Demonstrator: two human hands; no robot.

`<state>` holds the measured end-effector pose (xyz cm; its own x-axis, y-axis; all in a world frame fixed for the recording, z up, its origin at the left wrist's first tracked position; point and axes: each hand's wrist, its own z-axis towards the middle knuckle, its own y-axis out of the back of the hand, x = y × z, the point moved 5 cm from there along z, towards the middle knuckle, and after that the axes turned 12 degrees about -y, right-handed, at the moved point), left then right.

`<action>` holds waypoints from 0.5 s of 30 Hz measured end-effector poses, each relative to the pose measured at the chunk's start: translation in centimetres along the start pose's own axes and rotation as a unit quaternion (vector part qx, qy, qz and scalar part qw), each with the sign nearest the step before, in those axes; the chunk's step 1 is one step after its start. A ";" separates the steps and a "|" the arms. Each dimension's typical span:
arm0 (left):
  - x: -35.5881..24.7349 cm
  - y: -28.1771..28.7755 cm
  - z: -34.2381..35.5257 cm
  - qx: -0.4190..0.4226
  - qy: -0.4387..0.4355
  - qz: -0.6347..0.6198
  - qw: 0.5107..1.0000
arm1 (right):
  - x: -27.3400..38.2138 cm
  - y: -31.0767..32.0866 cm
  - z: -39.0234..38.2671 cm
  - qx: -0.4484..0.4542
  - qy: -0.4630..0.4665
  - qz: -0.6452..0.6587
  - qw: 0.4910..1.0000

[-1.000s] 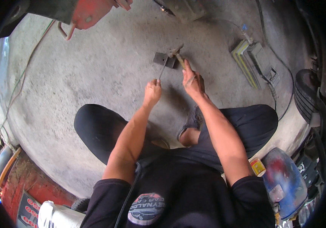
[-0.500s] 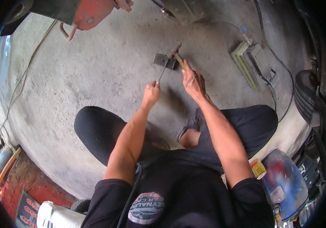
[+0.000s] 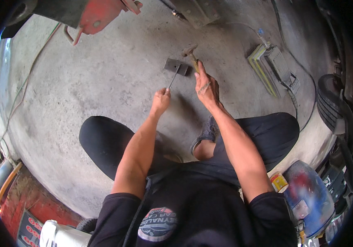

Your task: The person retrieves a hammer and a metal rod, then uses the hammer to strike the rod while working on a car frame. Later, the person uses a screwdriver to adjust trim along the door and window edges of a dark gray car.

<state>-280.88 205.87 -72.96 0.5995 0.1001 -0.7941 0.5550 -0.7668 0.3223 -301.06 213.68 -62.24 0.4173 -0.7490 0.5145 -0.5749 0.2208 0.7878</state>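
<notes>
On the concrete floor lies a small dark metal piece (image 3: 170,64), flat-sided, with what looks like a hole in its face. My left hand (image 3: 160,102) is closed around the lower end of a thin metal rod (image 3: 173,78). The rod slants up and away, its far tip meeting the metal piece. In my right hand (image 3: 207,89) is a hammer (image 3: 190,50), gripped by its yellowish handle. Its rusty head is just beyond the metal piece and apart from the rod.
A grey box-shaped unit with yellow stripes (image 3: 262,70) stands to the right, with a cable (image 3: 308,78) beside it. Farther right is a tyre (image 3: 328,103). A red metal part (image 3: 100,16) overhangs at the upper left. My bent legs (image 3: 106,136) frame the near floor.
The hammer head has come away from the rod and metal piece, lifting slightly. The metal piece, rod and left hand appear a little farther left in the picture.
</notes>
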 end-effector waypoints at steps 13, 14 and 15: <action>-1.5 0.3 0.0 -0.007 -0.019 0.017 1.000 | 0.0 -0.5 -0.4 -0.011 0.016 0.002 1.000; -1.3 0.3 0.0 -0.008 -0.023 0.024 0.999 | 0.4 -0.2 -0.7 -0.042 0.039 0.020 0.998; -0.9 0.2 0.2 -0.008 -0.024 0.035 0.999 | -0.1 -0.9 -0.8 -0.002 0.008 -0.010 1.000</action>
<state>-281.39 205.54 -72.31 0.6086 0.0161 -0.7933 0.5222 -0.7609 0.3851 -300.00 214.06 -62.75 0.4394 -0.7436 0.5040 -0.5630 0.2092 0.7995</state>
